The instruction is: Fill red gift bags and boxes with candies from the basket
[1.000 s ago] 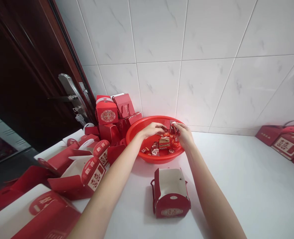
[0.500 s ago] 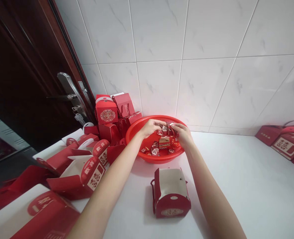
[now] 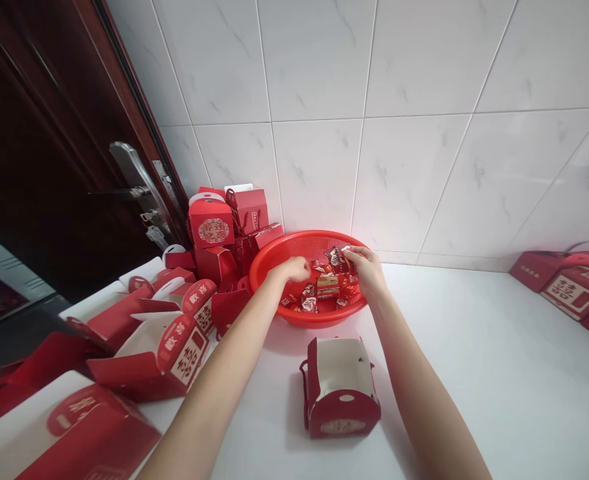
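A red plastic basket (image 3: 274,257) with perforated sides holds several wrapped candies (image 3: 309,300) and a gold-and-red packet (image 3: 328,287). My left hand (image 3: 293,269) hangs over the basket's left half with its fingers curled in; whatever it may hold is hidden. On the right side, my right hand (image 3: 367,270) pinches a wrapped candy (image 3: 335,256) with a dark red wrapper and pale print. Between my forearms stands an open red gift box (image 3: 344,417), its pale inside showing and a cord handle on its left.
Open red boxes (image 3: 174,350) crowd the left of the white table (image 3: 449,347). More red boxes (image 3: 212,227) are stacked behind them, near a dark door with a metal handle (image 3: 142,177). Closed red boxes (image 3: 572,290) stand at the far right. A tiled wall (image 3: 319,173) rises behind.
My left hand has drawn back from the right hand, moving left and slightly down, and its fingers have curled in. The right hand stays nearly in place.
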`<control>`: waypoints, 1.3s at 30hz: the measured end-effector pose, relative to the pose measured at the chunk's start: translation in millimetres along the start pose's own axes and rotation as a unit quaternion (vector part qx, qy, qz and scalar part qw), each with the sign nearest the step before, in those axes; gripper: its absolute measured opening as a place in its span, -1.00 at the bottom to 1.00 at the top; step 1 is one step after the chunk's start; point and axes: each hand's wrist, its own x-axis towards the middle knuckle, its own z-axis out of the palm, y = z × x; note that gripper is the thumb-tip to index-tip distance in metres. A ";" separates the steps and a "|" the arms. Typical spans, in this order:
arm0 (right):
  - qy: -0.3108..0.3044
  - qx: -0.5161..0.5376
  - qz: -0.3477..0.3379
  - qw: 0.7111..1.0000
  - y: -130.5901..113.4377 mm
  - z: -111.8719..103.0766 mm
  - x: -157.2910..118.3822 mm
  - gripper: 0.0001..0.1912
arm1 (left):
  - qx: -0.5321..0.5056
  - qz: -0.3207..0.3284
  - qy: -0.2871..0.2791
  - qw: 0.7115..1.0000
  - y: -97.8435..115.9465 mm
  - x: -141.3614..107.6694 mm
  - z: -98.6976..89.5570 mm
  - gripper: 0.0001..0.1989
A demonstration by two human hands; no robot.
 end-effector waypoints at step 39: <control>0.004 0.146 0.022 0.989 -5.4 1.9 0.2 -0.82 | -0.388 0.226 0.130 0.884 24.2 -11.9 0.1 -0.60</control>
